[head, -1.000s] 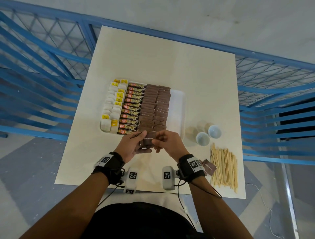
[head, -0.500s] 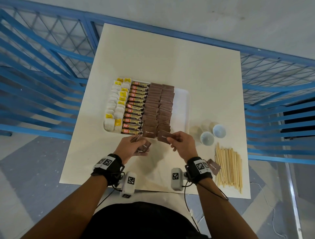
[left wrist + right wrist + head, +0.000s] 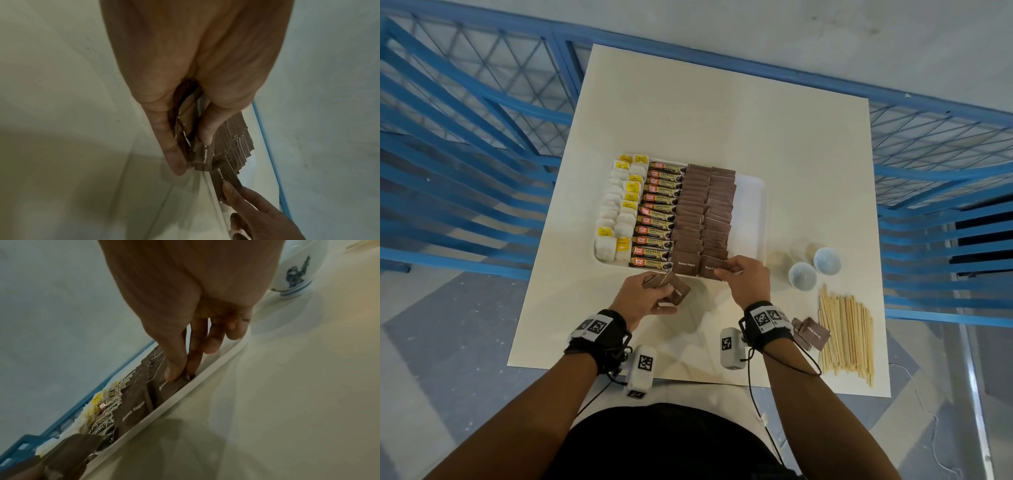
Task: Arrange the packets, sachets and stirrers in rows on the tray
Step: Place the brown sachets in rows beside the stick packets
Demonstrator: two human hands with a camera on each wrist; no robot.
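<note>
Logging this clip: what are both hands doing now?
Left hand: grips a stack of brown sugar sachets.
Right hand: pinches one brown sugar sachet at the tray.

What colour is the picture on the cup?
Dark blue, on the white cup, with blue bands near its rim. Right wrist view shows it best.

Two small white cups (image 3: 814, 270) are standing side by side on the pale surface (image 3: 722, 113), touching or nearly so; in the right wrist view one cup (image 3: 292, 270) is showing a blue painted motif and a blue band near its foot. A blue metal railing (image 3: 465, 113) with mesh panels is running round the surface, and grey patterned floor (image 3: 441, 335) is showing below.
</note>
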